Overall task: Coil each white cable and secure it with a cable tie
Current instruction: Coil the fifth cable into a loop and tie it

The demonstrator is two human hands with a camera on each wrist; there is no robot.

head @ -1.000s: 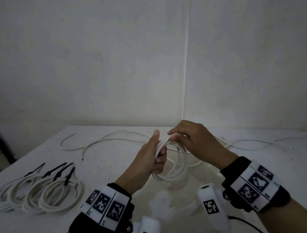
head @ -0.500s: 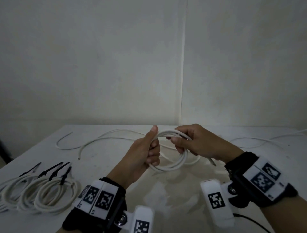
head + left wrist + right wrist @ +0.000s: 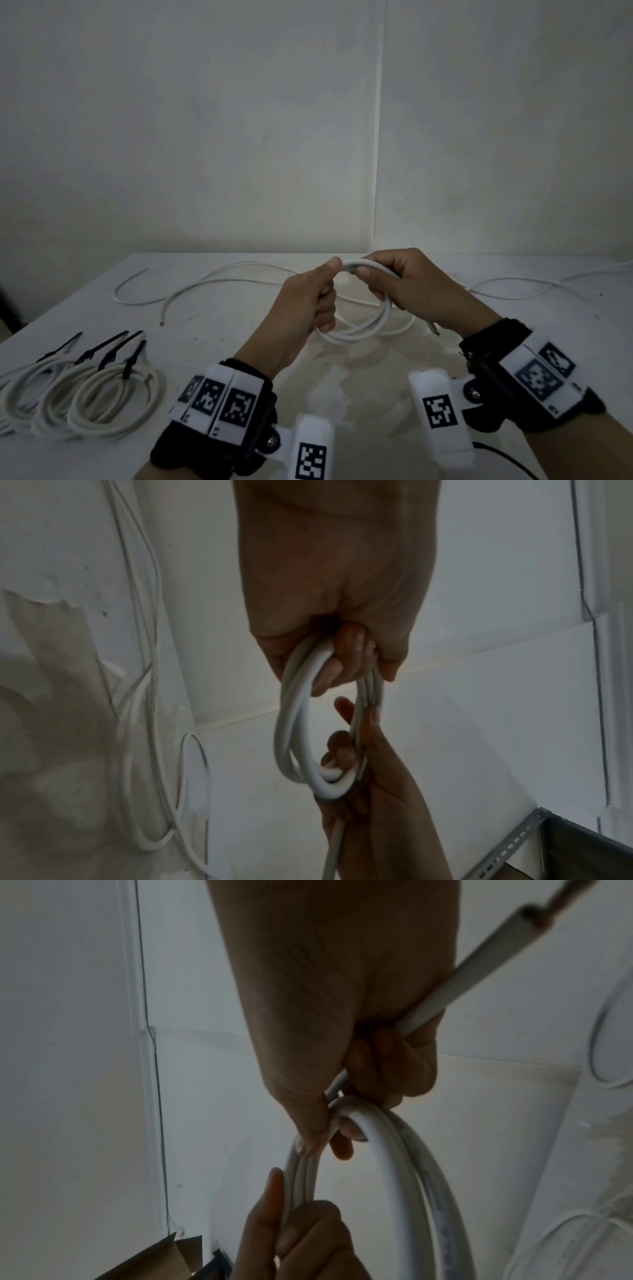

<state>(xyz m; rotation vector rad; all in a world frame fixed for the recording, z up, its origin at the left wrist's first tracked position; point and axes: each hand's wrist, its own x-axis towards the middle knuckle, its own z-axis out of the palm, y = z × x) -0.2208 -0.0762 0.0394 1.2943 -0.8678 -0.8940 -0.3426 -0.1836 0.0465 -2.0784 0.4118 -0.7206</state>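
A white cable coil (image 3: 363,329) hangs above the middle of the table, held between both hands. My left hand (image 3: 308,305) grips the coil's left side, thumb up along the strands (image 3: 298,696). My right hand (image 3: 407,287) curls round the coil's top and right side (image 3: 387,1150). The cable's free end (image 3: 432,328) sticks out below the right hand; in the right wrist view this free end (image 3: 479,961) runs up past the palm. Several coiled white cables (image 3: 82,401) with black cable ties (image 3: 113,349) lie at the front left.
Loose white cables lie uncoiled across the back of the table, one cable (image 3: 191,284) to the left and another cable (image 3: 534,287) to the right. The white table (image 3: 212,342) meets a plain wall behind. A metal shelf frame (image 3: 514,842) shows in the left wrist view.
The coil has been raised and turned flatter. My right hand has shifted from pinching the top strand to curling round the coil, and the free end now pokes out below it.
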